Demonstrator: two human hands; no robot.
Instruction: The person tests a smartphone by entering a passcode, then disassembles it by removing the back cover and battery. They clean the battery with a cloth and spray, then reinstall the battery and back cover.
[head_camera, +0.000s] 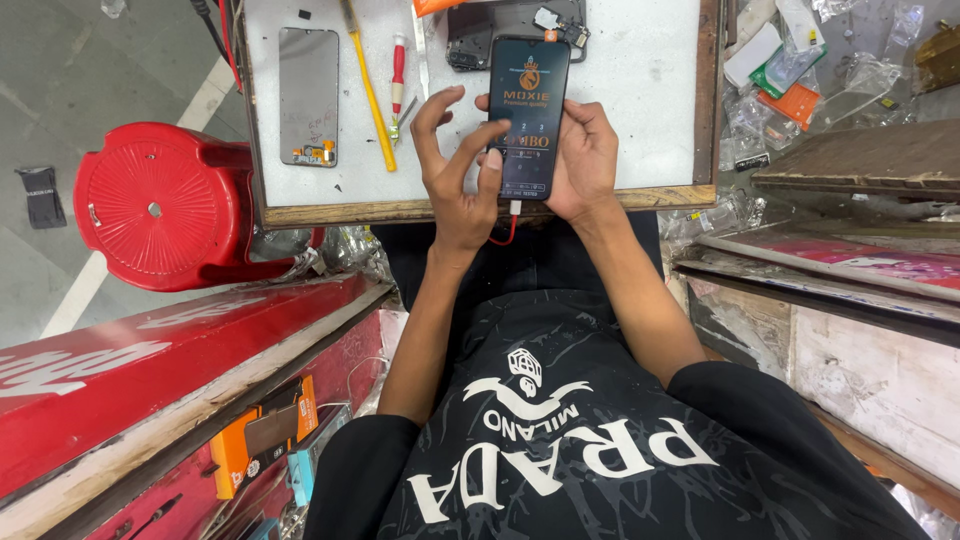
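At the near desk (300, 212) edge, both hands hold the dark phone (529, 115), left hand (455, 165) fingering its side, right hand (585, 160) cupped beneath; the red cable (505, 235) could tug loose, and the far screwdriver (398, 85) lies near.

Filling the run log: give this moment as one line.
left hand: on phone | right hand: holds phone | cable: plugged in | screwdriver: on board

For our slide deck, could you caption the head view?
Both hands, left hand and right hand, hold a phone over the workboard.
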